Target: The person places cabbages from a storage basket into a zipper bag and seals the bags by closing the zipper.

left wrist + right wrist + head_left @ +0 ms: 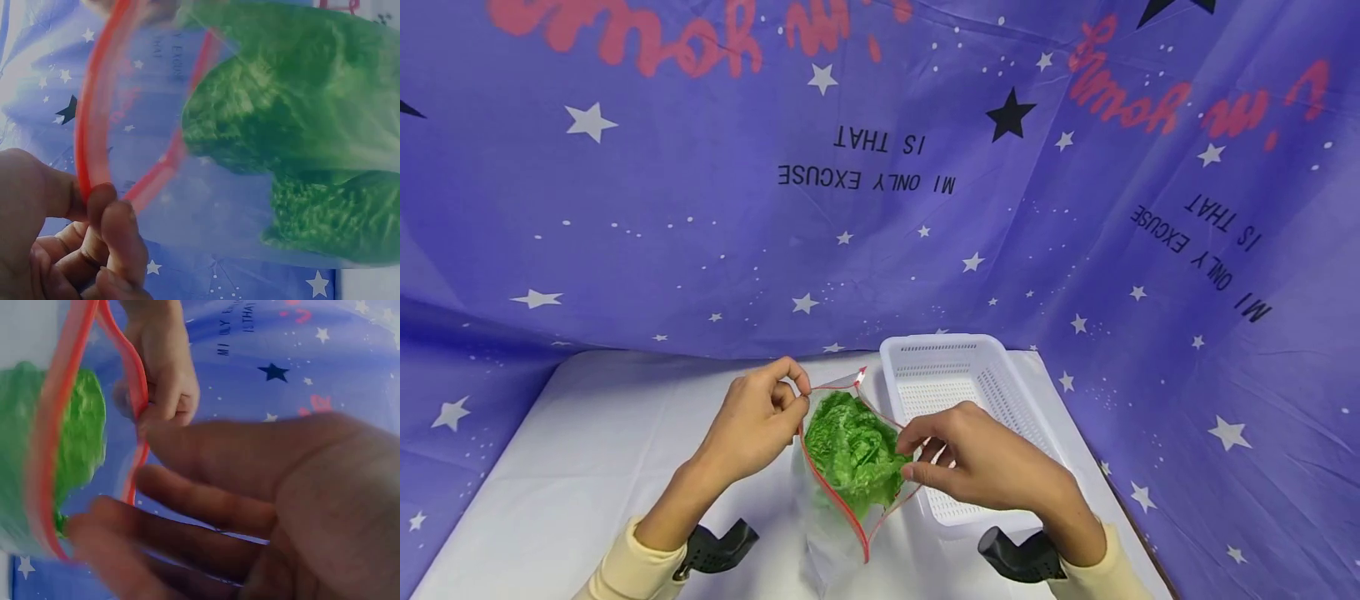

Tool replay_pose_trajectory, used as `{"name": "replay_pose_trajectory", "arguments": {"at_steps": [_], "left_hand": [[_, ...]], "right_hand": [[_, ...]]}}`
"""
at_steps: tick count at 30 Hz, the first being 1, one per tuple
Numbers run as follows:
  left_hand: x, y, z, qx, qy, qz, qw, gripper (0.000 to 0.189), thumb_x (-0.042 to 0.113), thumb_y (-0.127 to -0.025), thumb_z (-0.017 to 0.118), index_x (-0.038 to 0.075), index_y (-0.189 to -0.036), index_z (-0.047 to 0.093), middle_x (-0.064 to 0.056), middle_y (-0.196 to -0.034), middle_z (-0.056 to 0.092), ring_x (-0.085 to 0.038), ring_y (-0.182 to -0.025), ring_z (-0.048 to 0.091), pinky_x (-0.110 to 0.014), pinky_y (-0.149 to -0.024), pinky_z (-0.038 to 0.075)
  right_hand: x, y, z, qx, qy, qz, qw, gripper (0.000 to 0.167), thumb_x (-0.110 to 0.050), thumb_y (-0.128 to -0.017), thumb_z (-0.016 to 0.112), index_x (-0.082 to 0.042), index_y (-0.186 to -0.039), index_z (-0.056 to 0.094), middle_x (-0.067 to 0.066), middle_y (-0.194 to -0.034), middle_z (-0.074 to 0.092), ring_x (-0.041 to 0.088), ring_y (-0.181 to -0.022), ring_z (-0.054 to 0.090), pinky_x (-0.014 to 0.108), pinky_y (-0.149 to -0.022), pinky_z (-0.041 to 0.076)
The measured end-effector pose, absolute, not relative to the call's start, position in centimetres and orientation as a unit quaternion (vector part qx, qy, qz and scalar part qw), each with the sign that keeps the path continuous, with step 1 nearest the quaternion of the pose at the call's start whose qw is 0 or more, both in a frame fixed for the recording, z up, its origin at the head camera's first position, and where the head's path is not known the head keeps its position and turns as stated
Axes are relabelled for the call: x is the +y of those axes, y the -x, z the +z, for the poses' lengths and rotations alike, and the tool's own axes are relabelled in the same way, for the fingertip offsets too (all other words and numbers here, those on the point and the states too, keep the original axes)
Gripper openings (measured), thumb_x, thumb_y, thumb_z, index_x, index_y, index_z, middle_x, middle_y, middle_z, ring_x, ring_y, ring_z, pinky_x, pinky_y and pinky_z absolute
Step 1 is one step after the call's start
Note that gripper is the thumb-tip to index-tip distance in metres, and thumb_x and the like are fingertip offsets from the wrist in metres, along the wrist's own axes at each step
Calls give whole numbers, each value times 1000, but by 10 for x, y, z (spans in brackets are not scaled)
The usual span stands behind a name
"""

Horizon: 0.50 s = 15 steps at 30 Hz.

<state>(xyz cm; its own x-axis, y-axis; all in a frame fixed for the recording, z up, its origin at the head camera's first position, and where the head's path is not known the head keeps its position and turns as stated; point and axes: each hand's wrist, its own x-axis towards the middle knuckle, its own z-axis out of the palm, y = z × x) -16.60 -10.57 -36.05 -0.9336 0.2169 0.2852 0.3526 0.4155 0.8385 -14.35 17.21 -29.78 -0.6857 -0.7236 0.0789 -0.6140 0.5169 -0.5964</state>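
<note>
Green leafy lettuce fills a clear zip bag whose mouth is edged by a red zip strip. At the left side of the mouth my left hand pinches the rim between thumb and finger. My right hand is at the opposite side, its fingers spread apart and slightly bent beside the red rim. In the right wrist view nothing is gripped between those fingers; whether the fingertips touch the rim or a leaf I cannot tell. The mouth stands wide apart, and the leaves lie inside it.
A white perforated plastic basket stands on the white table behind and right of the bag, partly covered by my right hand. Purple star-printed cloth hangs behind the table and along its sides.
</note>
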Motion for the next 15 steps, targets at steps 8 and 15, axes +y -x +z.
{"name": "replay_pose_trajectory", "arguments": {"at_steps": [8, 15], "left_hand": [[-107, 166, -362, -843, 164, -507, 71, 13, 2, -90, 55, 14, -93, 58, 6, -50, 51, -15, -40, 50, -32, -50, 40], [-110, 168, -355, -825, 167, -520, 147, 17, -3, -88, 55, 14, -91, 58, 7, -50, 49, -14, -40, 45, -30, -50, 38]], "right_hand": [[166, 156, -323, 949, 252, -190, -30, 24, -39, -89, 71, -18, -100, 71, -15, -75, 61, -1, -57, 51, 26, -55, 43], [166, 163, -325, 911, 238, -337, 13, 29, -12, -94, 60, -14, -66, 63, -12, -49, 51, 8, -42, 50, 25, -40, 34]]}}
